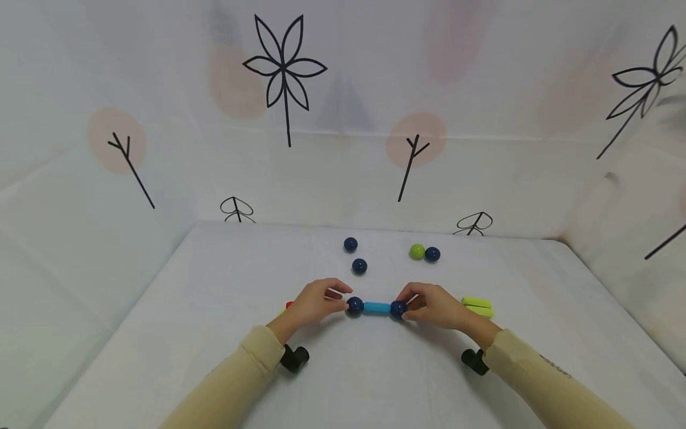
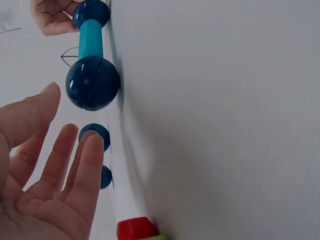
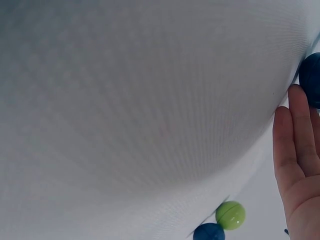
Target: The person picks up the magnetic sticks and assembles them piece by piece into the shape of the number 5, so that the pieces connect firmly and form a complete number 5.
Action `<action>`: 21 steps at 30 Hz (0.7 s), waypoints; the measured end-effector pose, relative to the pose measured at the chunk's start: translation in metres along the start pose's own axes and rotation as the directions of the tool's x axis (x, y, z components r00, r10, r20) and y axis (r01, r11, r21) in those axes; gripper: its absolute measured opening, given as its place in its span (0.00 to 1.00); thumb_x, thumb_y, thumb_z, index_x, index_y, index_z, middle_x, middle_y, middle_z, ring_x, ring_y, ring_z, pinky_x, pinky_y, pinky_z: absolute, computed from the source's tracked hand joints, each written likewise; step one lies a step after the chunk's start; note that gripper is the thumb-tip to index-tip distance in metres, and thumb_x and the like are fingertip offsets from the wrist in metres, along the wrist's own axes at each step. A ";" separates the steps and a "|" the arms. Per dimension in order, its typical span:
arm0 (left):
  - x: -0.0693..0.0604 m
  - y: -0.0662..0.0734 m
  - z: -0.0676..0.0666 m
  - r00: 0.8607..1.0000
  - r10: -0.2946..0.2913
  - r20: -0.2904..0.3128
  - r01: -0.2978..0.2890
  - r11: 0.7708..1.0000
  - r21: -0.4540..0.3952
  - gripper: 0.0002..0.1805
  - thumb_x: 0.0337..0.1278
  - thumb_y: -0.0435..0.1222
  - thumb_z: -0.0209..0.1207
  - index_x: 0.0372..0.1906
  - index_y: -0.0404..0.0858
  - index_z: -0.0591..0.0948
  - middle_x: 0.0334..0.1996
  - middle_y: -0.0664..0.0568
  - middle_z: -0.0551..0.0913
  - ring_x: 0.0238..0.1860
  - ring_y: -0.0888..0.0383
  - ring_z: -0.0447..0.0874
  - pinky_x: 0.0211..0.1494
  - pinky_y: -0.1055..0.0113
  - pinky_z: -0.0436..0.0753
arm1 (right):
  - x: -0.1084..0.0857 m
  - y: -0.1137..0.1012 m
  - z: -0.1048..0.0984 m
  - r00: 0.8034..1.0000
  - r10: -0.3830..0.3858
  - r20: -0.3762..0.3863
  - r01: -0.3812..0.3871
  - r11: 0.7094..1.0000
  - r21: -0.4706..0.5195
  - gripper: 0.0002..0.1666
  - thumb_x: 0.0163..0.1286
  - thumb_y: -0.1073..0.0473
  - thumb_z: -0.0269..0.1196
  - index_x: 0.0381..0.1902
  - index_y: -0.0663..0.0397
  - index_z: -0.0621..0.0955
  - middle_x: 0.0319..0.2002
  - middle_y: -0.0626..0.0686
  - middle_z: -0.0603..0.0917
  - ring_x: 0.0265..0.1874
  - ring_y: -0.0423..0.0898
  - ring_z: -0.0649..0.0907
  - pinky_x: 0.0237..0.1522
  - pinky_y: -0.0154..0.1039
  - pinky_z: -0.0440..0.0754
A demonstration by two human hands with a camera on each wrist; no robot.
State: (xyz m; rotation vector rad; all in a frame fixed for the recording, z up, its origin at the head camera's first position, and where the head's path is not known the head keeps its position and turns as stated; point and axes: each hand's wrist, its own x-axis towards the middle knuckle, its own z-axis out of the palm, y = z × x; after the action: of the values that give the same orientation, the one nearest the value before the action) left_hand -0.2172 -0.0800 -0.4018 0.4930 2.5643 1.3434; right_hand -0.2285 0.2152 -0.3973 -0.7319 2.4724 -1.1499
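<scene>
A light-blue rod (image 1: 377,307) lies on the table between two dark blue balls, joined end to end like a dumbbell. My right hand (image 1: 436,305) holds the right ball (image 1: 398,309) between thumb and fingers. Beside the left ball (image 1: 355,306) is my left hand (image 1: 316,302), its fingers spread. The left wrist view shows a small gap between that hand (image 2: 50,160) and the nearer ball (image 2: 93,83). In the right wrist view, the right fingers (image 3: 300,130) lie against a ball (image 3: 311,80) cut off by the frame edge.
Two loose dark blue balls (image 1: 359,266) lie beyond the dumbbell. Farther right, a green ball (image 1: 417,251) touches another blue ball (image 1: 432,254). Yellow-green rods (image 1: 477,307) lie past my right hand. A red piece (image 2: 136,228) sits by my left hand, partly hidden.
</scene>
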 end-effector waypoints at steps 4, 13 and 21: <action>-0.001 -0.004 -0.005 0.999 0.045 -0.003 -0.045 0.999 0.013 0.14 0.62 0.32 0.66 0.52 0.38 0.83 0.51 0.49 0.84 0.53 0.50 0.82 0.57 0.56 0.80 | 0.000 0.000 0.000 1.000 0.007 -0.002 -0.007 1.000 0.004 0.15 0.63 0.68 0.69 0.47 0.60 0.80 0.47 0.56 0.84 0.44 0.52 0.84 0.41 0.38 0.85; -0.007 -0.013 -0.022 1.000 0.024 -0.016 -0.024 0.999 0.029 0.12 0.62 0.32 0.65 0.50 0.38 0.83 0.48 0.49 0.84 0.51 0.51 0.82 0.50 0.58 0.83 | 0.000 0.000 0.002 1.000 0.010 -0.004 -0.010 1.000 0.006 0.15 0.63 0.67 0.69 0.47 0.60 0.80 0.47 0.56 0.84 0.44 0.51 0.84 0.40 0.38 0.85; -0.011 -0.023 -0.034 0.998 -0.040 -0.048 0.043 0.997 0.065 0.12 0.62 0.32 0.66 0.50 0.40 0.84 0.46 0.53 0.84 0.51 0.52 0.81 0.55 0.58 0.81 | 0.000 -0.001 0.001 1.000 0.012 -0.007 -0.012 1.000 -0.006 0.15 0.63 0.67 0.70 0.46 0.60 0.80 0.46 0.56 0.84 0.44 0.51 0.85 0.41 0.38 0.85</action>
State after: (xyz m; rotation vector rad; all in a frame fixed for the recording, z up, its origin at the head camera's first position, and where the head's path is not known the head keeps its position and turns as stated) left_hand -0.2231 -0.1218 -0.4010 0.4211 2.6488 1.2752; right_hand -0.2270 0.2138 -0.3970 -0.7146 2.4841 -1.1426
